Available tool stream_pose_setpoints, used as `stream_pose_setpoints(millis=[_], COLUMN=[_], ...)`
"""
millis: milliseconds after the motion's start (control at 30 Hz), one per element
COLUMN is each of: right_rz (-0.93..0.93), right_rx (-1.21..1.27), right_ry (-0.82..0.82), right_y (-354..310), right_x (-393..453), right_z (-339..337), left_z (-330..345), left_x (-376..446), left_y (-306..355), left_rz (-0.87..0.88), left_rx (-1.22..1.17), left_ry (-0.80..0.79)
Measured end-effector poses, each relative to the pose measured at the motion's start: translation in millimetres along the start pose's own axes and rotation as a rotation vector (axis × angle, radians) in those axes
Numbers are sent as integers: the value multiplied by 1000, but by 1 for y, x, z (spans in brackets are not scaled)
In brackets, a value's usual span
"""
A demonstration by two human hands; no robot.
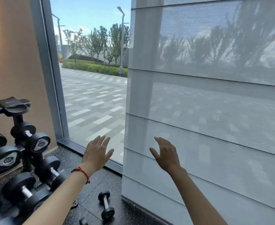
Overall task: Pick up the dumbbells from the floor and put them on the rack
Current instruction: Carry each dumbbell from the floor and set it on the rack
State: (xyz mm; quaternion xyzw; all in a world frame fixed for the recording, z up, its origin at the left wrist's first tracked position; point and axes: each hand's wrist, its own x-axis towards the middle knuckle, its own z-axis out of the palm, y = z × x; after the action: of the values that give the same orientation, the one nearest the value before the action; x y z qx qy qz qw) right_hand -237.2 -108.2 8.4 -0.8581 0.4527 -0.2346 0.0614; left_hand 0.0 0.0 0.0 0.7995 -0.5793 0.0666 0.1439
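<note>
A small black dumbbell (106, 205) with a silver grip is seen lying on the dark speckled floor (94, 181), near the foot of the grey window blind (206, 127); part of a second dumbbell end (83, 221) is cut off at the bottom edge; the rack (20, 140) at left is loaded with larger black dumbbells, one marked 20 (39, 142); the left hand (96, 154) and right hand (166, 154) are raised, fingers spread, nothing held

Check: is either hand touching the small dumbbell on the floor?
Apart. The head view shows the left hand and right hand open, raised well above the small dumbbell.
</note>
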Motion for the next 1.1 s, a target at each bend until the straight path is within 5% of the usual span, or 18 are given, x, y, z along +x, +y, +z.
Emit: stream_pose_setpoints(millis=[567, 1100], right_rz=[-47, -189], right_rx=[59, 132], right_ry=[-129, -391], right_y=[0, 1], right_x=[44, 127], right_z=[90, 211], left_z=[79, 163], left_x=[22, 49], left_y=[-43, -91], left_rz=[-51, -322], left_rx=[-19, -59], left_ry=[-88, -157])
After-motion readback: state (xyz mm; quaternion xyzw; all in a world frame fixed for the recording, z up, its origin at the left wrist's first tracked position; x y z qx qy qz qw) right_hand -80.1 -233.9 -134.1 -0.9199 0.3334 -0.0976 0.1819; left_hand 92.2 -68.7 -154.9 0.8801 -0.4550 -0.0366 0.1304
